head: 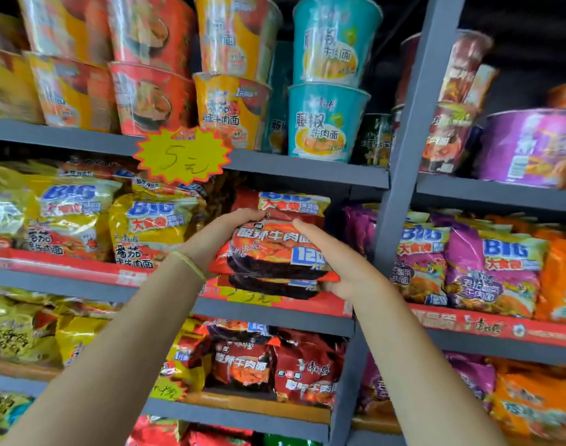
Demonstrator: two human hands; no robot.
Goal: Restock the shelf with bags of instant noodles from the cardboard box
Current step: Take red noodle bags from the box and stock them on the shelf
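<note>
Both arms reach up at the shelf. The left hand grips the left edge and the right hand cups the right edge of a stack of red noodle bags, glossy, with a dark bowl picture, at the shelf's front lip. Behind it stands another red bag.
</note>
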